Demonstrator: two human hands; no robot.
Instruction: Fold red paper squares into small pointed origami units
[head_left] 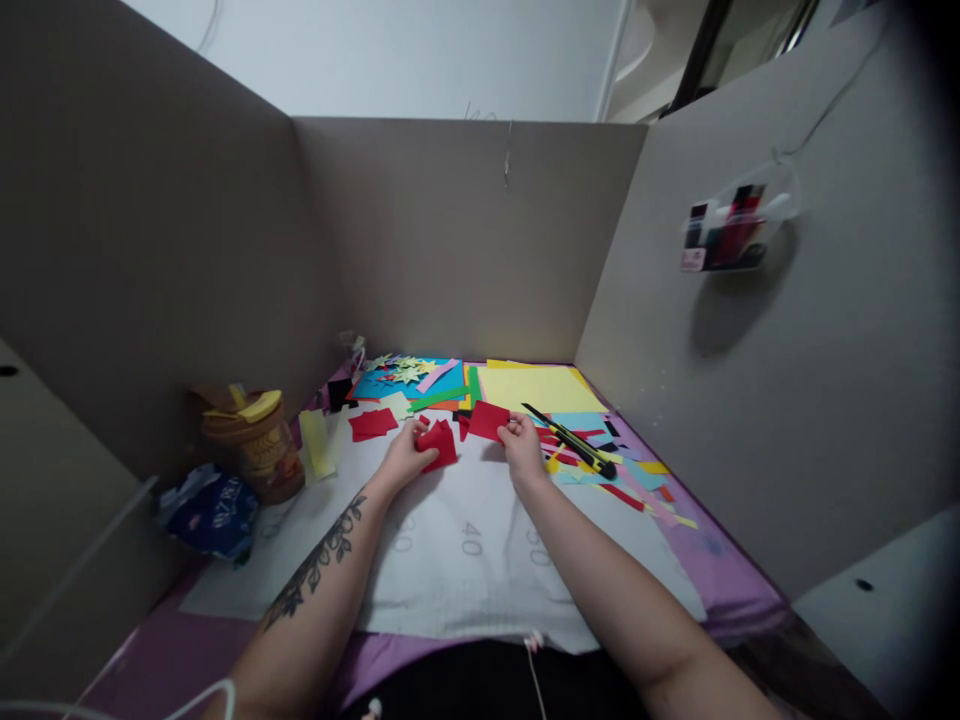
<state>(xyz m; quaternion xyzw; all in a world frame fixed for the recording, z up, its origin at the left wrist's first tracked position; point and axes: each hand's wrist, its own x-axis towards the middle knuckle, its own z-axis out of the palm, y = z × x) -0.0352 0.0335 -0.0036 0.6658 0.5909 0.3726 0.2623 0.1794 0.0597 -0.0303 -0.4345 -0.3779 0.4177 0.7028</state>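
Note:
My left hand [406, 455] is closed on some red paper pieces [442, 444], which look stacked and uneven at the edges. My right hand [523, 446] pinches one flat red paper rectangle [488, 420] by its right edge, thumb and fingers together. A small gap lies between the two hands. To the left of my left hand, a loose pile of red paper squares [373, 424] rests on the white sheet [450, 600]. Right of my right hand lies a yellow and black utility knife [577, 442], on and beside coloured paper scraps.
Yellow paper stars [407, 369] lie on blue paper [448, 378] at the back, near pale yellow sheets [536, 388]. Offcuts [628, 497] litter the right side. A brown jar [262, 450] and a blue packet [210, 512] stand left. Grey panels [465, 240] enclose three sides.

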